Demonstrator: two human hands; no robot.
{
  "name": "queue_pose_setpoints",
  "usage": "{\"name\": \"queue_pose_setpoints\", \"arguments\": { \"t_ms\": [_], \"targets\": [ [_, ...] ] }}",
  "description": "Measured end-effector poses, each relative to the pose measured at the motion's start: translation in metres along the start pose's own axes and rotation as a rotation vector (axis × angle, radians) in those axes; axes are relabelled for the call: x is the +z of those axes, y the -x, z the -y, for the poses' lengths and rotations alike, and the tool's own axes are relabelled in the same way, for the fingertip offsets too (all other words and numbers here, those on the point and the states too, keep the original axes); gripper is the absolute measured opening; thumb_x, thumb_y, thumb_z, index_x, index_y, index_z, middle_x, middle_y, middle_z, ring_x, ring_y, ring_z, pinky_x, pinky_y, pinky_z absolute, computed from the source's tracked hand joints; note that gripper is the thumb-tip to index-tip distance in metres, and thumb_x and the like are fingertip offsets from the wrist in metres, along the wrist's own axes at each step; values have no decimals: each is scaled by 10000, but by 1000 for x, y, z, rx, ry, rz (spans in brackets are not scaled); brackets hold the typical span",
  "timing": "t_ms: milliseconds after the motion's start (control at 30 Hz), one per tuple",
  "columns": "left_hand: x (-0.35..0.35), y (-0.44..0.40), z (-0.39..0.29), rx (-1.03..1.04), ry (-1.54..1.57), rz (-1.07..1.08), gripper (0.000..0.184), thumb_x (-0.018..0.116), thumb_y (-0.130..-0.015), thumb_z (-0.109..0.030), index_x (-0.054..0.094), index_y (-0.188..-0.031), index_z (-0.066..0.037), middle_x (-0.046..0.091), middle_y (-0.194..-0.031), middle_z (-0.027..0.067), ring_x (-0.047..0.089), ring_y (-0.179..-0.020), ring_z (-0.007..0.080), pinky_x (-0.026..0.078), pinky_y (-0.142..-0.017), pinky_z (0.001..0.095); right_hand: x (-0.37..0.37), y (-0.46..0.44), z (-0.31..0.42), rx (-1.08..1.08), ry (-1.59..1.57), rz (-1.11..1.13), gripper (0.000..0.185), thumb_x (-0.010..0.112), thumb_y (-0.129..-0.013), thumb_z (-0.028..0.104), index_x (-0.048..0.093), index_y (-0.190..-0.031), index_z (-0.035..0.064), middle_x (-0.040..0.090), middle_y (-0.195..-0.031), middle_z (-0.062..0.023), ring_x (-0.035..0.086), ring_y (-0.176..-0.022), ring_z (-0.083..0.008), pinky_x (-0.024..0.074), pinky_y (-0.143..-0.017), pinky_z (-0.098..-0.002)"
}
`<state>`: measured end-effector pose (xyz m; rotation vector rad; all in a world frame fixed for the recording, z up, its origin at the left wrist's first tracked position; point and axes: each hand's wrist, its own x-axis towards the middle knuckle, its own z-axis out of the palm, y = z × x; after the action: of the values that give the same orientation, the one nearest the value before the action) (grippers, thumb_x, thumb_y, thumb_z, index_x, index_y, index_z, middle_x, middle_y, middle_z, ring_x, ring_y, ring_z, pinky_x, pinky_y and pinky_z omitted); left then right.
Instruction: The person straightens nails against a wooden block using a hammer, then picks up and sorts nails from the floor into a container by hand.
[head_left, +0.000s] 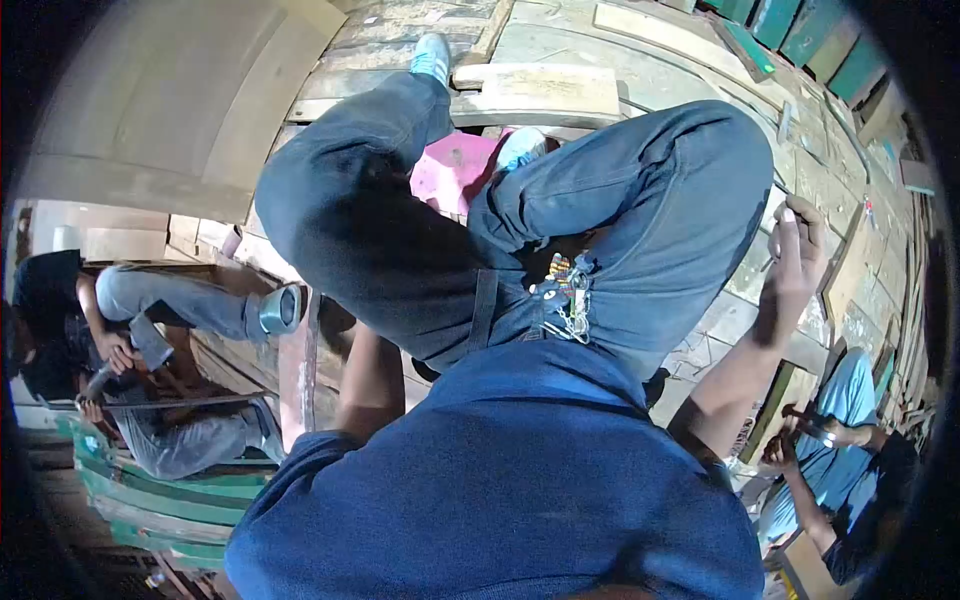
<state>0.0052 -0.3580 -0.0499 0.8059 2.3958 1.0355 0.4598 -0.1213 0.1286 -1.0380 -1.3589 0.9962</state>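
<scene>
My right hand is out beside my right knee, over the plank floor. Its fingers are curled together, and I cannot make out what, if anything, is in them. Of my left arm only the forearm shows; the hand is hidden behind my left thigh. My legs are bent and spread in dark jeans. A bunch of keys with a chain and beads lies at my waist. Between my feet is a pink sheet-like piece, partly covered by my legs.
A pale wood board lies ahead of my feet. Large brown panels stand at the upper left. One person sits at the left with a hammer-like tool; another person works at the right. Green slats lie lower left.
</scene>
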Motion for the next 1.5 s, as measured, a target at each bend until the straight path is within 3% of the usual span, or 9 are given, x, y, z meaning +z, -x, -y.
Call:
{"name": "queue_pose_setpoints", "arguments": {
  "t_ms": [100, 167, 567, 767, 967, 1300, 1433, 1500],
  "targets": [
    [2, -3, -1, 14, -6, 12, 382, 539, -895, -357, 580, -966, 16, 571, -654, 115, 561, -573, 210, 407, -493, 324, -6, 14, 13, 90, 70, -129, 200, 584, -860, 114, 581, -1029, 7, 547, -827, -15, 409, -649, -46, 303, -578, -187],
    [7, -4, -1, 16, -6, 24, 381, 539, -896, -357, 580, -966, 16, 568, -651, 112, 558, -570, 207, 404, -490, 322, -10, 20, 10, 37, 92, -227, 214, 601, -858, 134, 583, -1029, 6, 542, -796, -5, 396, -624, -44, 286, -566, -186],
    [14, -6, -8, 23, 9, 36, 377, 538, -898, -356, 580, -965, 13, 554, -633, 96, 541, -547, 188, 390, -473, 311, -36, 19, 16, -43, -59, -100, 203, 539, -888, 74, 541, -1066, -21, 539, -868, -27, 416, -663, -47, 296, -560, -179],
    [9, 4, -5, 18, -7, 25, 375, 538, -899, -356, 580, -964, 11, 546, -624, 88, 533, -536, 178, 383, -464, 305, -23, 1, 17, 41, 84, -246, 218, 538, -881, 89, 556, -1062, -31, 555, -877, -53, 431, -671, -45, 313, -559, -172],
    [11, 14, -4, 10, -11, 7, 373, 538, -900, -356, 581, -963, 10, 539, -614, 79, 524, -525, 169, 375, -456, 299, -44, -19, -29, 49, -273, -84, 208, 513, -881, 8, 544, -1079, -49, 561, -874, -69, 376, -594, -51, 303, -517, -177],
    [-1, -10, -10, 43, -25, 32, 370, 537, -902, -355, 581, -962, 7, 527, -599, 66, 510, -506, 153, 363, -441, 290, -56, 7, -33, 78, -248, -150, 237, 532, -879, 44, 536, -1107, -17, 561, -891, -65, 393, -602, -54, 311, -521, -186],
    [-5, -22, -11, 53, -35, 42, 369, 537, -902, -355, 581, -961, 6, 522, -593, 60, 505, -499, 146, 359, -436, 286, -69, 26, -44, 182, -220, -312, 324, 524, -904, 88, 456, -1201, -22, 533, -894, -50, 377, -600, -77, 324, -532, -210],
    [-7, -28, -13, 61, -42, 48, 368, 537, -903, -355, 581, -961, 6, 520, -590, 57, 502, -495, 143, 356, -433, 285, -92, 25, -56, 306, -495, -342, 313, 499, -904, 83, 457, -1200, -8, 541, -924, -63, 415, -640, -94, 361, -571, -223]
  ]
}}
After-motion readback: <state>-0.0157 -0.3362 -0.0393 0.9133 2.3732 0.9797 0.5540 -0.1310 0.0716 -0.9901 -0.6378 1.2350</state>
